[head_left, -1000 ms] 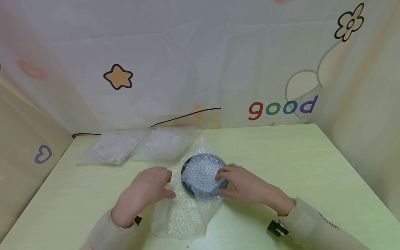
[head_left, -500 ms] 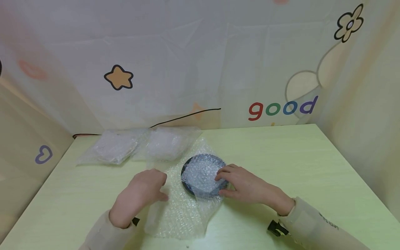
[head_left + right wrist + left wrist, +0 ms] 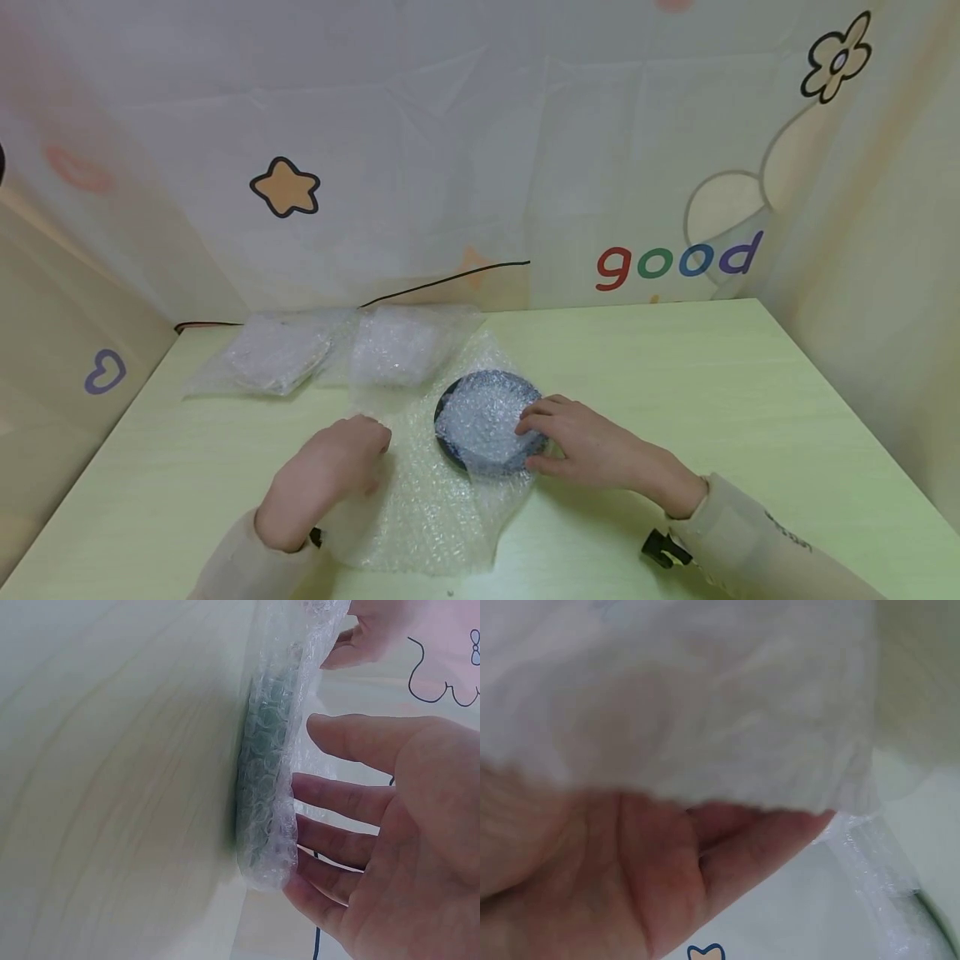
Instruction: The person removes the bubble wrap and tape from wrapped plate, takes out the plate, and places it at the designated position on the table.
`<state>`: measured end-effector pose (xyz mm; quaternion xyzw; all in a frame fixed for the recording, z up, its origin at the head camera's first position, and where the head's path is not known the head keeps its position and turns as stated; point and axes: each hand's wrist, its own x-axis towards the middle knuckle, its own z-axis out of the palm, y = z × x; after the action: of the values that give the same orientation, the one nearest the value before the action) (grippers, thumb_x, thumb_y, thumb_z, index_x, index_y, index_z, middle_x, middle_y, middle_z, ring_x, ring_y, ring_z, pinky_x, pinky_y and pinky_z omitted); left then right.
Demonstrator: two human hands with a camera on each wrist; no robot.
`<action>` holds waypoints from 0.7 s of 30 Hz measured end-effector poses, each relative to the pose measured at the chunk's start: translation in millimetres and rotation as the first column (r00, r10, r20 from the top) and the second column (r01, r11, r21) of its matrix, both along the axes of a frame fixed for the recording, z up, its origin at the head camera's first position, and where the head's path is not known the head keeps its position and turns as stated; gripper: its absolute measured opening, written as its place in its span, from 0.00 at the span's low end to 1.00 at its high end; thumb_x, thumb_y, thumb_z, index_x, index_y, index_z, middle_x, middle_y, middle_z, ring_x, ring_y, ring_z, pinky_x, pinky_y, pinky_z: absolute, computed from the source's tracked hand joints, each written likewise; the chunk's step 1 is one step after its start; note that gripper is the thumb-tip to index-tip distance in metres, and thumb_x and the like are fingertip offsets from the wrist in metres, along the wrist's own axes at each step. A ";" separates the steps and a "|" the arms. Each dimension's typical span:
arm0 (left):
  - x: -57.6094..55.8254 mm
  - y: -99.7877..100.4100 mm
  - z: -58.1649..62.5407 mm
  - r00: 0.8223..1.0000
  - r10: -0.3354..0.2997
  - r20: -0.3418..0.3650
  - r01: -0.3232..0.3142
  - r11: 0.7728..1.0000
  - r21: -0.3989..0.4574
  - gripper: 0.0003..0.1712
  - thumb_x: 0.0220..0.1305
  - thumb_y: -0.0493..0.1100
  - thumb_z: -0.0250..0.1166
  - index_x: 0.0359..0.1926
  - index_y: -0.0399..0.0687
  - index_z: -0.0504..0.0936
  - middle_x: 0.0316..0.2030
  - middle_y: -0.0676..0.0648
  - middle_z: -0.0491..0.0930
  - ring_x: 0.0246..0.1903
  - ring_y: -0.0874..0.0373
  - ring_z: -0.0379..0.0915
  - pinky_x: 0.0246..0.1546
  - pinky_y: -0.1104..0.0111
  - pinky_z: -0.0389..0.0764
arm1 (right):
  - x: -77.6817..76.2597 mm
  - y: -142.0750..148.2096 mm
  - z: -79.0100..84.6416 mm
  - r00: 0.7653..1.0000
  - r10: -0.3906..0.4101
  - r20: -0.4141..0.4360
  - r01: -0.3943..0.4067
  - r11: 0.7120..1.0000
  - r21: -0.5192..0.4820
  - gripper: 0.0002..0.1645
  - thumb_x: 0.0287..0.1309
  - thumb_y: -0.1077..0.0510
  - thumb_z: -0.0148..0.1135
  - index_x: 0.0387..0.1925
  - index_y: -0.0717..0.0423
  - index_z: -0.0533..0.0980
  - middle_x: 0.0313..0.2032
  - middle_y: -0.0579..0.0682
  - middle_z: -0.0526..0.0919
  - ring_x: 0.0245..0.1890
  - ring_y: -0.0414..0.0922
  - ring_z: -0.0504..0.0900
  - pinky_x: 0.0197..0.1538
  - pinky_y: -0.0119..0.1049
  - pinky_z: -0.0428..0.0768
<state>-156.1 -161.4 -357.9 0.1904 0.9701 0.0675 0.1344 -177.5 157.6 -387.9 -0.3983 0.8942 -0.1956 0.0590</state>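
A round, dark, flat object (image 3: 491, 421) lies at the middle of the table, partly covered by a folded-over layer of bubble wrap. Its dark rim shows at the left. More of the bubble wrap (image 3: 431, 517) spreads to the left and toward the front. My right hand (image 3: 581, 442) rests its fingertips on the right side of the covered object; in the right wrist view its fingers (image 3: 337, 840) lie against the wrapped edge. With my left hand (image 3: 322, 475) I pinch the loose left part of the wrap, whose raised sheet (image 3: 705, 705) covers much of the left wrist view.
Two clear bubble-wrap bundles, one at the back left (image 3: 277, 354) and one beside it (image 3: 397, 342), lie near the table's far edge. A printed curtain (image 3: 450, 167) stands behind the table (image 3: 675, 375). A black clip (image 3: 663, 548) hangs by the right sleeve.
My left hand has moved left and slightly down, drawing the loose part of the bubble wrap out to the left. The right hand and the round object have stayed in place.
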 end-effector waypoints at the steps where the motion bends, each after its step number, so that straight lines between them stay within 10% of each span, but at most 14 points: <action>1: -0.1 -0.8 -1.4 1.000 -0.006 0.005 0.006 1.000 0.003 0.17 0.44 0.24 0.75 0.28 0.43 0.76 0.28 0.48 0.72 0.30 0.53 0.68 0.31 0.58 0.75 | 0.0 0.0 -0.2 1.000 0.001 0.001 -0.001 1.000 0.000 0.18 0.65 0.56 0.70 0.53 0.60 0.81 0.55 0.54 0.81 0.58 0.54 0.76 0.61 0.52 0.77; 12: 2.8 -6.1 -7.7 0.997 -0.045 0.056 0.040 0.996 0.077 0.26 0.41 0.27 0.81 0.41 0.36 0.77 0.36 0.45 0.69 0.33 0.51 0.68 0.38 0.56 0.76 | 0.9 0.0 0.7 1.000 -0.006 0.010 0.006 1.000 -0.002 0.18 0.66 0.55 0.70 0.53 0.60 0.81 0.55 0.54 0.81 0.58 0.54 0.76 0.62 0.51 0.76; 21: 9.9 -15.8 -6.4 0.993 -0.034 0.117 0.026 0.997 0.068 0.44 0.31 0.25 0.83 0.56 0.38 0.77 0.56 0.41 0.73 0.55 0.41 0.74 0.52 0.50 0.79 | 1.3 0.2 1.0 1.000 0.001 -0.001 -0.001 1.000 -0.004 0.18 0.66 0.56 0.70 0.53 0.60 0.81 0.55 0.54 0.81 0.58 0.54 0.76 0.61 0.51 0.77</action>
<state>-146.1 -177.1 -364.3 0.2052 0.9547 0.1085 0.1863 -176.2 157.9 -386.9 -0.3991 0.8936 -0.1970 0.0578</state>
